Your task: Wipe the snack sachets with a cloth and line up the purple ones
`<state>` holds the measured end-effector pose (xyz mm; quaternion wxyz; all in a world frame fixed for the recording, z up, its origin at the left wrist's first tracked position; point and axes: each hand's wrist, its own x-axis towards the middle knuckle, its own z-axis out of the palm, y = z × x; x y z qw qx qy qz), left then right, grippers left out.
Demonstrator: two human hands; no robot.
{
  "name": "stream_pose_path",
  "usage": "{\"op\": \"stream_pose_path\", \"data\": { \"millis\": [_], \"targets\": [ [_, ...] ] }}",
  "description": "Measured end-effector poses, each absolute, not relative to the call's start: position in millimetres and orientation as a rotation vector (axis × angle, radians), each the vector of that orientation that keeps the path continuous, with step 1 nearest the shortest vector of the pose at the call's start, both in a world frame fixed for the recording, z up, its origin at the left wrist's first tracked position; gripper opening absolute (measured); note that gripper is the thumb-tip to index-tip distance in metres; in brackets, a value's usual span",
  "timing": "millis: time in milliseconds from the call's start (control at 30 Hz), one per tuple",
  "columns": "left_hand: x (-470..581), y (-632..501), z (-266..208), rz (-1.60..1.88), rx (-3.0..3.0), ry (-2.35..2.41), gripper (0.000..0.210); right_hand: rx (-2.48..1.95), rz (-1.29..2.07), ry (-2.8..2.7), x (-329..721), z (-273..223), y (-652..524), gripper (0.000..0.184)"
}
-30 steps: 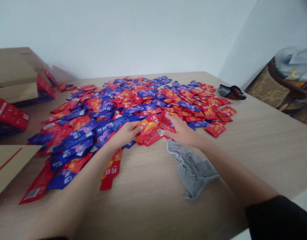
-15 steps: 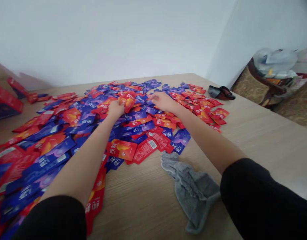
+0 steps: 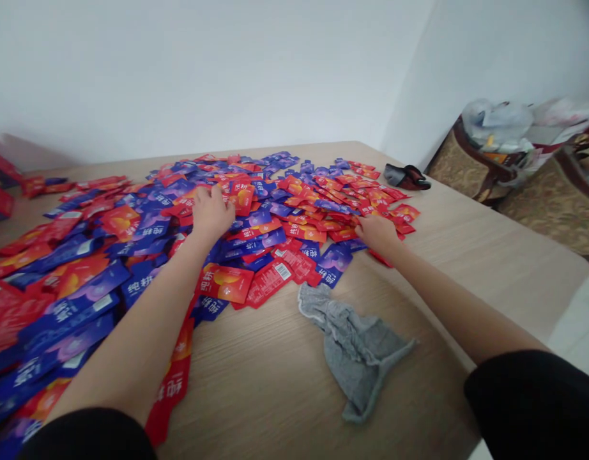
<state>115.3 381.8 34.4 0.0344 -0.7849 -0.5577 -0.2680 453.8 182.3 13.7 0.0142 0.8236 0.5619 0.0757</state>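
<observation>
Flat red and blue pouches [image 3: 225, 283] with fruit prints lie in a wide, overlapping heap. Over the middle of it is my left hand [image 3: 212, 214], fingers apart and bent. A red-orange pouch [image 3: 241, 197] lies right by its fingertips, apparently not gripped. My right hand [image 3: 378, 233] is at the heap's right part, its fingers drawn together against the edges of red pouches. What sits between those fingertips is hidden. A crumpled grey cloth [image 3: 354, 348] lies nearer to me on the wooden table [image 3: 256, 390].
A dark, shiny object [image 3: 409, 177] rests near the table's back right. Beyond the right edge stand patterned chairs [image 3: 471, 163], with plastic bags [image 3: 498, 121] piled on them. Red boxes [image 3: 0, 201] stand at far left. A white wall [image 3: 203, 76] closes off the back.
My right hand has moved right and towards me, from the heap's middle to its right part. My left fingers have spread from a closed grip at a red pouch. The view has shifted slightly.
</observation>
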Motion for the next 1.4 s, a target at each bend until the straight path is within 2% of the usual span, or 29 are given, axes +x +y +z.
{"op": "stream_pose_path", "data": {
  "millis": [200, 367, 467, 567, 667, 767, 833, 900, 967, 1100, 1233, 1333, 1400],
  "targets": [
    [88.0, 333.8, 53.0, -0.83, -2.613, -1.513, 0.037, 2.745, 0.486, 1.795, 445.5, 46.3, 136.2, 0.043],
    [55.9, 254.4, 68.3, -0.674, -2.873, -1.521, 0.031, 2.639, 0.49, 2.463, 359.4, 59.8, 73.8, 0.042],
    [37.3, 197.0, 72.3, -0.467, -2.986, -1.538, 0.03, 2.232, 0.171, 2.883, 282.3, 42.0, 37.8, 0.04],
    [22.9, 143.8, 69.5, -0.222, -3.014, -1.544, 0.032, 1.888, -0.173, 2.915, 216.9, 18.5, 6.4, 0.037],
    [14.7, 97.2, 59.3, -0.006, -3.034, -1.494, 0.032, 1.737, -0.414, 2.964, 189.6, 14.1, -13.0, 0.039],
    [9.2, 57.2, 47.8, 0.083, -2.951, -1.488, 0.032, 1.94, -0.385, 2.972, 207.1, 21.0, -12.7, 0.041],
    [4.8, 33.7, 42.9, 0.12, -2.894, -1.5, 0.034, 2.155, -0.149, 2.862, 233.7, 16.7, -5.4, 0.04],
    [-0.2, 12.2, 39.6, 0.145, -2.864, -1.492, 0.036, 2.312, 0.063, 2.65, 262.1, 2.1, 1.5, 0.049],
    [-3.9, -6.9, 34.8, 0.141, -2.863, -1.481, 0.038, 2.396, 0.159, 2.471, 285.7, -16.0, 6.2, 0.05],
    [-1.5, -29.5, 13.8, 0.07, -2.919, -1.41, 0.059, 2.467, -0.03, 2.465, 305.3, -26.2, 15.7, 0.038],
    [7.2, -25.2, -7.9, 0.008, -3.024, -1.232, 0.067, 2.707, -0.18, 2.522, 276.5, 4.3, 22.3, 0.038],
    [9.9, -17.5, -10.7, -0.011, -3.079, -1.157, 0.065, 2.288, -0.213, 2.877, 233.8, 18.4, 21.4, 0.04],
    [10.7, -15.9, -7.9, 0.001, -3.09, -1.155, 0.062, 1.974, -0.255, 2.922, 210.5, 15.0, 21.6, 0.041]
  ]
}}
